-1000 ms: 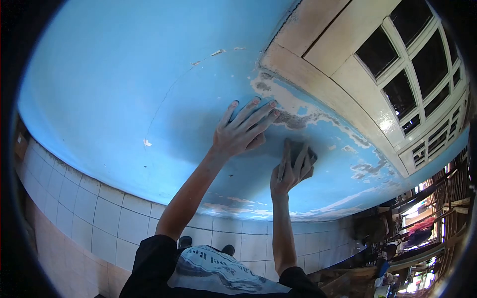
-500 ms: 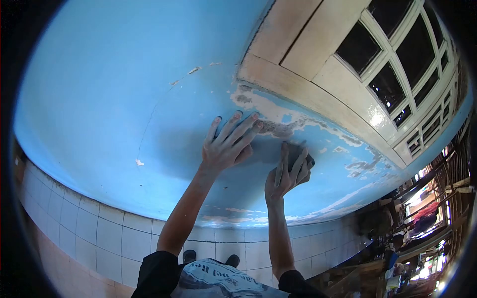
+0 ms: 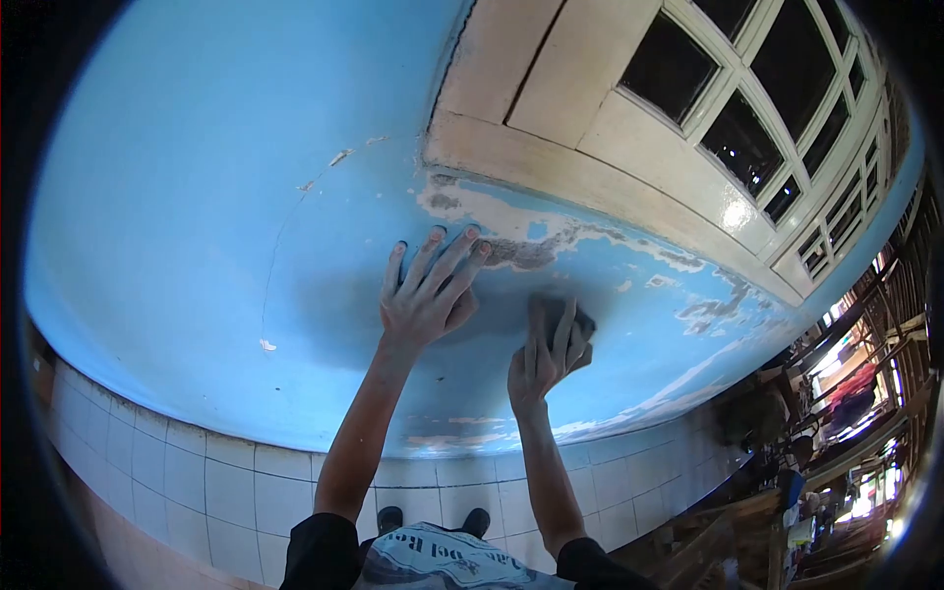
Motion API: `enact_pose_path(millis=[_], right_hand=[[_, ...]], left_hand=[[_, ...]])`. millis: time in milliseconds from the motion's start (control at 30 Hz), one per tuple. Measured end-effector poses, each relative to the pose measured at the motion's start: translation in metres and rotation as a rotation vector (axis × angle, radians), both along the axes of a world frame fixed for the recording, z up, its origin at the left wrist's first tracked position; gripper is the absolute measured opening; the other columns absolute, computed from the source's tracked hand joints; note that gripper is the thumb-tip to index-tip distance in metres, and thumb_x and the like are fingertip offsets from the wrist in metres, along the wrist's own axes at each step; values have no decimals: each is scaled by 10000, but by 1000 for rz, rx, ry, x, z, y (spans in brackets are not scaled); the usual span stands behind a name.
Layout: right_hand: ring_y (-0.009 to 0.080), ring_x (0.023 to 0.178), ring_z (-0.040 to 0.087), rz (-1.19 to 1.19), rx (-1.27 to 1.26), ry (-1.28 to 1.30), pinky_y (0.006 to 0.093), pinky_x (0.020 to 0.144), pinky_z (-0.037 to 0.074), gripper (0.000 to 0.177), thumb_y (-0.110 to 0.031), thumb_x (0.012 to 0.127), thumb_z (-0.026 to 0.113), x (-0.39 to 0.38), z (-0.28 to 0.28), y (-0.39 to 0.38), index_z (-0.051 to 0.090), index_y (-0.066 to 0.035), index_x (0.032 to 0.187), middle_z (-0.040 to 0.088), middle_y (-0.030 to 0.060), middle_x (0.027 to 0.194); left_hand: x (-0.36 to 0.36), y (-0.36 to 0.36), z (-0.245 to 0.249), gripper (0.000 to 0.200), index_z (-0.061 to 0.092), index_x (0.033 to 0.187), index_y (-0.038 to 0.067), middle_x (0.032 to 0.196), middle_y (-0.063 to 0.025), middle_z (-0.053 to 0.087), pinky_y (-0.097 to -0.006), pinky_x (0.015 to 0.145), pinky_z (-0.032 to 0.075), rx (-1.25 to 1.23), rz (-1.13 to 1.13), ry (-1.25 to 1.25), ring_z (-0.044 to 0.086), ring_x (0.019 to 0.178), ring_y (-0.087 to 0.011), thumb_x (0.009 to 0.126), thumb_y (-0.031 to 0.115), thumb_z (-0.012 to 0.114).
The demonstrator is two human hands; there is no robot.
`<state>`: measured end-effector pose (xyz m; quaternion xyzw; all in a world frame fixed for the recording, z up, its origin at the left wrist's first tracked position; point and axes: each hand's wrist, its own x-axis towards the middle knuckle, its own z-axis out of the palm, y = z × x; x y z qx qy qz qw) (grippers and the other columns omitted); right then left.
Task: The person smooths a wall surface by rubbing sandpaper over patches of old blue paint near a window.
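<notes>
My left hand [image 3: 423, 303] lies flat on the light blue wall [image 3: 187, 256], fingers spread and dusty. Its fingertips are beside a patch of peeled paint [image 3: 516, 254] where whitish and grey plaster shows. To the right, my right hand [image 3: 541, 359] presses a dark grey piece of sandpaper [image 3: 584, 326] against the wall, with the fingers laid over it. The hand covers part of the sandpaper, and its outline is slightly blurred.
A cream wooden frame with dark-paned windows [image 3: 670, 67] borders the wall at upper right. A thin crack [image 3: 267, 295] runs down the left side. White floor tiles [image 3: 231, 482] lie below, around my feet. Wooden beams and clutter [image 3: 767, 516] stand at lower right.
The view has shifted a little, so the window frame sits further left. My right hand has slid slightly down the wall with the sandpaper. The left hand stays about where it was.
</notes>
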<state>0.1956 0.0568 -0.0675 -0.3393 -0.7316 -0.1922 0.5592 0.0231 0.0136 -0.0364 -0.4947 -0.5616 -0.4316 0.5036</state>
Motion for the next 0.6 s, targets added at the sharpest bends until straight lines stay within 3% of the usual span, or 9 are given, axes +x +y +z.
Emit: enact_pose_path(millis=[100,167,333,400,600], right_hand=[[251,1082,447,-66,54,-47,423,958,251,539,36,710,499,-5,13,1,635,-168,1190,477,151,1353],[251,1087,444,-64,41,-49,427,961,250,532,34,716,502,1,1,0,635,-166,1190,478,150,1351],[246,1103,438,-17,28,-28,439,981,235,523,33,734,502,-4,9,2,635,-180,1192,478,152,1351],[260,1125,419,-27,31,-72,464,982,225,422,-149,790,513,-7,21,2,640,-210,1187,474,132,1356],[267,1135,414,40,26,-65,474,985,223,422,-194,815,490,-3,2,2,619,-233,1215,474,154,1347]], left_hand=[[1,0,-1,513,561,1235,289,1363,73,478,-475,964,371,-23,5,-9,458,1240,-173,735,183,524],[-1,2,-3,544,550,1246,274,1370,34,470,-529,1029,287,-16,1,3,400,1291,-234,714,159,536],[0,1,-3,527,554,1241,268,1363,31,477,-528,1026,293,-16,-11,2,405,1286,-237,727,152,532],[1,2,-1,519,554,1240,267,1363,30,477,-529,1028,293,-8,-14,4,406,1285,-237,735,154,529],[1,2,2,520,538,1265,283,1372,63,468,-485,1012,324,16,-19,-13,431,1268,-199,759,166,515]])
